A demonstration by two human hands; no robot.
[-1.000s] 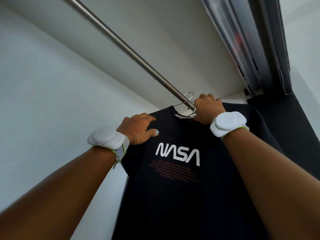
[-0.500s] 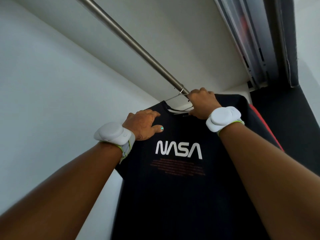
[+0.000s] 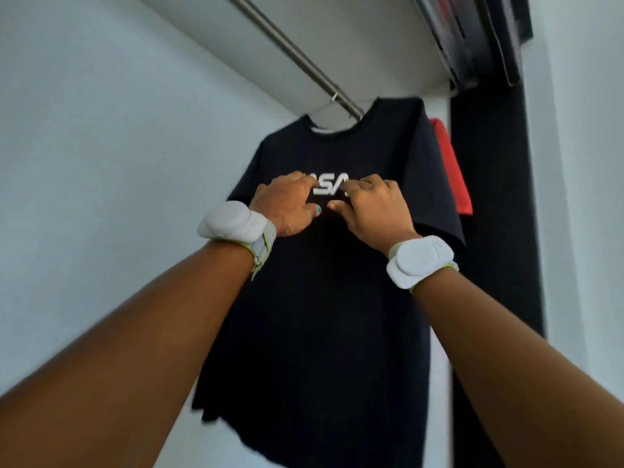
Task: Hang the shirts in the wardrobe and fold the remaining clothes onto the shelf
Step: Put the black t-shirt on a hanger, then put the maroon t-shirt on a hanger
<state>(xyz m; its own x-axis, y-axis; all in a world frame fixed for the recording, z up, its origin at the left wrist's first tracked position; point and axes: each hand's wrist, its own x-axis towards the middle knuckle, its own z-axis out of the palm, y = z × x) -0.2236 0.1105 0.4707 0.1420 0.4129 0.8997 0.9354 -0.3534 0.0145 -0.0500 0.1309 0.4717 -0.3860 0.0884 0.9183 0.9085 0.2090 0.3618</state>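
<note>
Wardrobe interior: a plain white back wall (image 3: pixel 101 136) fills the space to the left of both hands, and a white underside of a shelf or top panel (image 3: pixel 354 38) runs overhead, above them. A round metal hanging rail (image 3: pixel 290 52) crosses diagonally above the hands, from the upper middle down toward the shirt collar. To the right of the right hand stands a dark vertical panel (image 3: pixel 489 204), with a dark door-track assembly (image 3: pixel 472 35) above it at the upper right; detail there is blurred. The navy NASA T-shirt (image 3: pixel 324 315) hangs from the rail on a thin wire hanger (image 3: pixel 332 97), whose hook sits over the rail directly above the hands. The shirt hangs front-facing, collar open and showing a pale inner band, sleeves spread, hem curved at the bottom; white lettering on the chest is partly covered by both hands. A red garment (image 3: pixel 450 170) hangs just behind the shirt, showing past its sleeve to the upper right of the right hand. The left hand (image 3: pixel 287 207) lies against the chest of the shirt with its back to the camera, fingers bent over the start of the lettering, thumb out toward the other hand; whether it pinches cloth cannot be told. The right hand (image 3: pixel 371 207) sits just beside it in like pose, fingers curled at the lettering's end, grip likewise undetermined. Each wrist carries a white puck-shaped wristband device (image 3: pixel 418 261).
</note>
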